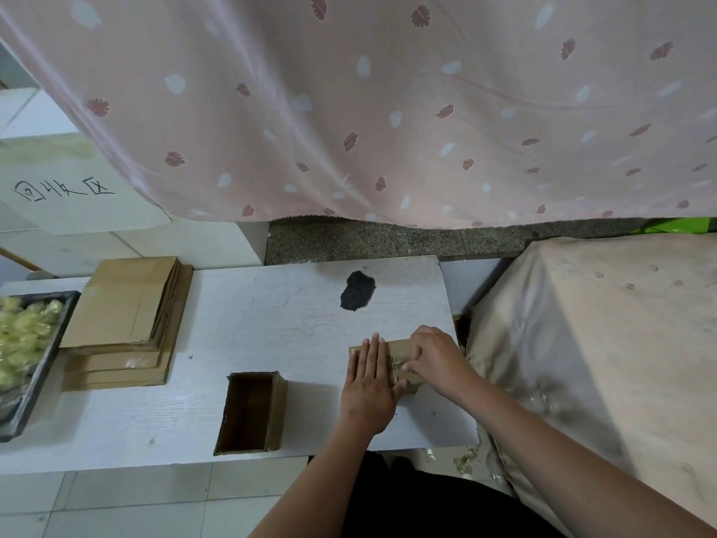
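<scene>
Cardboard small box (397, 351) lies near right edge of white table (271, 316). Left hand (370, 386) lies flat on it, fingers straight and together, pressing down, likely to stop sliding. Right hand (436, 359) curls round its right end, thumb on top, seemingly creasing a fold. Open box (252, 413) sits beside at centre. Flat cardboard stack (124, 316) lies left, within reach.

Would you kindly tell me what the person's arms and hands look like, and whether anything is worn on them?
Both are bare. The left hand and the right hand show no gloves, rings or watch. The left forearm and the right forearm show no sleeves as far as the picture's edge. Dark clothing shows between the arms.
</scene>
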Tool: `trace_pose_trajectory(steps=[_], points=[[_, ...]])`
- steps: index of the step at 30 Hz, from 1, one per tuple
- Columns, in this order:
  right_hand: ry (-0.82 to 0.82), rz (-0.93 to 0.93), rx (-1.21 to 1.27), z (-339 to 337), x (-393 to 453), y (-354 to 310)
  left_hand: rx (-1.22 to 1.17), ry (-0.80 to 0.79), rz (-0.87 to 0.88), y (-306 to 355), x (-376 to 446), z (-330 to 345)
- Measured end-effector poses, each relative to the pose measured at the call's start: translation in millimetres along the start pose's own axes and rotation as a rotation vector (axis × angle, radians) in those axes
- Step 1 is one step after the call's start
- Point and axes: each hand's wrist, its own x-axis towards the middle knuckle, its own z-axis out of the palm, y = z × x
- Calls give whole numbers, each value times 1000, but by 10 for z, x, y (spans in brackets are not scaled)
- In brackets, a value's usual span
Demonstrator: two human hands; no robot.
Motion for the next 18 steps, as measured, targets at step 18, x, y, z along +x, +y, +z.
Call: trace_pose_trajectory(steps=[18], points=[[106,-46,-4,-153,-50,267,-40,16,8,-22,34,59]])
